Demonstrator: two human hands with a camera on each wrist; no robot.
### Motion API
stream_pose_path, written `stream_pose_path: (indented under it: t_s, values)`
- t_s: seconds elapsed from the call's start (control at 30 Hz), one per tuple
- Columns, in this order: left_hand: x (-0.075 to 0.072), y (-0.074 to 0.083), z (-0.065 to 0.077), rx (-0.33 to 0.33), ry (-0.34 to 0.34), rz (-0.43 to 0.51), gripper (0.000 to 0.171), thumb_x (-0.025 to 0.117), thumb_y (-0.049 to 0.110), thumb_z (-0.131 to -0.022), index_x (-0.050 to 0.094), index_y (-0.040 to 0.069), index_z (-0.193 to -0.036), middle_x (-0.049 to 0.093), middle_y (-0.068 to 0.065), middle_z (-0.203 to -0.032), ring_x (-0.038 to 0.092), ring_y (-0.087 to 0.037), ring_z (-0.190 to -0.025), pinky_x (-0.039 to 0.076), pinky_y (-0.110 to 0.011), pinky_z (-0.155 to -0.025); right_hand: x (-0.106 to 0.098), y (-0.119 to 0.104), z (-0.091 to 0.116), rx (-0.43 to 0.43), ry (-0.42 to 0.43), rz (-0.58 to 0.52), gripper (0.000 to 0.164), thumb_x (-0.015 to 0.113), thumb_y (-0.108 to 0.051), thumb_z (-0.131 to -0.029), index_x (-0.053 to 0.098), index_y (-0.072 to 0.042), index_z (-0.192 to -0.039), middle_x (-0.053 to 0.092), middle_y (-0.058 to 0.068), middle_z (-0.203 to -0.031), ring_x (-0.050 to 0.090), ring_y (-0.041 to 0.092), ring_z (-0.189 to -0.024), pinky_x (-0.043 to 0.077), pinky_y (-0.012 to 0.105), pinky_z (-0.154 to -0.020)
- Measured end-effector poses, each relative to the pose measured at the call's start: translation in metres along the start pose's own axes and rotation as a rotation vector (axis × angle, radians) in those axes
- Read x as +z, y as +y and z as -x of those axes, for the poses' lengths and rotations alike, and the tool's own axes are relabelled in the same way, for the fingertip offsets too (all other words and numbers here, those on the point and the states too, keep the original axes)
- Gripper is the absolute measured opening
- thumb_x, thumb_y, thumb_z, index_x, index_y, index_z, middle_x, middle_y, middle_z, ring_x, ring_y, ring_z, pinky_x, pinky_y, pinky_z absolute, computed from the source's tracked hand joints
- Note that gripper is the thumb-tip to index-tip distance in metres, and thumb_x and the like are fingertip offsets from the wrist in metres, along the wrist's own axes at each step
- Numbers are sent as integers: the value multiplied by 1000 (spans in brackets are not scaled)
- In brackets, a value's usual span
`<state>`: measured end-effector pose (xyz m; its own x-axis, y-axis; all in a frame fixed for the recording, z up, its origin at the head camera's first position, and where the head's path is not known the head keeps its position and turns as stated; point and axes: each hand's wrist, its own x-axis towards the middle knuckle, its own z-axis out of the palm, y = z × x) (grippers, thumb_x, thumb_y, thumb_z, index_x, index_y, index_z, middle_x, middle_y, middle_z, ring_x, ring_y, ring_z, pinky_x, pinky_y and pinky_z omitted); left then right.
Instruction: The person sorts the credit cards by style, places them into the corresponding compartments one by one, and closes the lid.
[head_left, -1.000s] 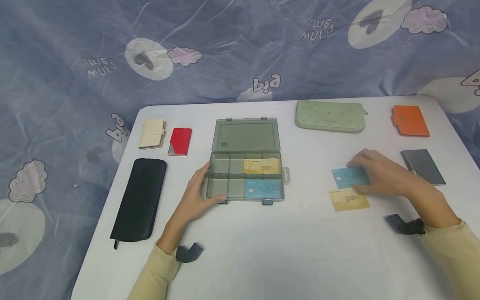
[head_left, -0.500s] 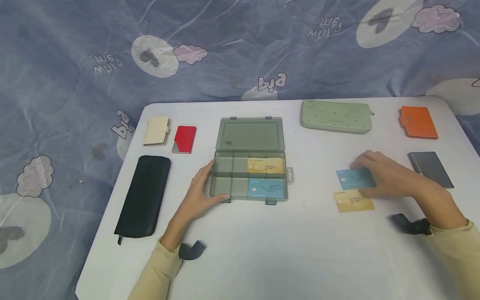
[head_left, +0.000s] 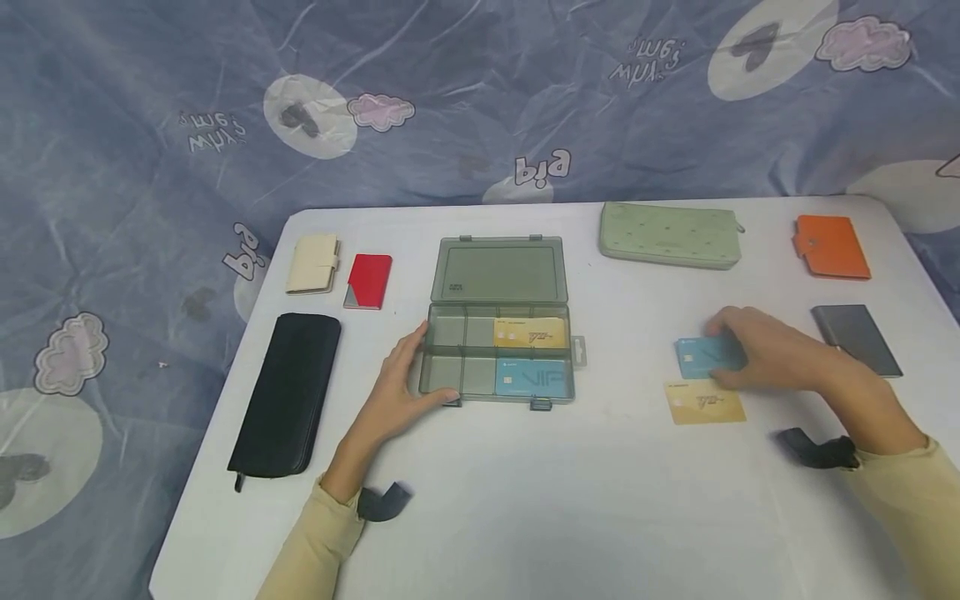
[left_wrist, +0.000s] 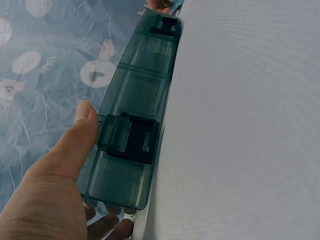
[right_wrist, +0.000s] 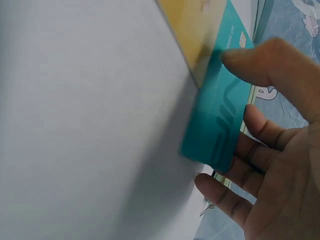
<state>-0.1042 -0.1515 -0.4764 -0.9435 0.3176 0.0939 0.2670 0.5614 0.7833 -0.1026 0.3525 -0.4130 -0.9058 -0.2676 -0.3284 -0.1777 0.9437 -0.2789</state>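
On the left of a translucent grey-green divided plastic box, my left hand holds its near corner, thumb at the front edge by a latch and fingers along the side. The box's lid lies folded back. A gold card and a blue VIP card lie in its right-hand compartments. Farther right, my right hand grips another blue VIP card across its edges, between thumb and fingers. Just nearer lies a second gold card, slightly overlapped in the right wrist view.
A black zip wallet, a cream card holder and a red card holder lie at left. A green zip wallet lies at the back, with an orange holder and a dark grey holder at right.
The right hand stays at the blue card, whose angle beside the gold card has shifted slightly. The left hand has kept its place on the box. The head view has shifted a little.
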Motion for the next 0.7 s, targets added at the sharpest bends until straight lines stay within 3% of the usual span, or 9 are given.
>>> stream_pose_path:
  t_s: [0.43, 0.53, 0.7]
  values:
    - [0, -1, 1, 1, 0, 7, 98, 77, 45, -71, 20, 25, -149, 30, 0, -148, 32, -19, -132, 36, -47, -104, 0, -1, 9, -44, 97, -12, 70, 81, -43, -66, 55, -5, -120, 57, 17, -118, 51, 32, -106, 42, 55, -87]
    - [1, -1, 1, 5, -5, 11, 98, 76, 47, -71, 21, 23, -149, 30, 0, -149, 30, -20, -134, 35, -49, -104, -5, -21, 9, -76, 149, -25, 70, 80, -47, -66, 56, -8, -118, 59, 15, -114, 53, 30, -101, 44, 51, -83]
    - [1, -2, 0, -6, -4, 2, 98, 76, 48, -71, 20, 24, -149, 30, 1, -148, 30, -20, -134, 35, -49, -103, -4, -81, -2, -230, 287, -7, 58, 82, -41, -65, 59, -13, -111, 61, 3, -104, 52, 18, -92, 43, 40, -79]
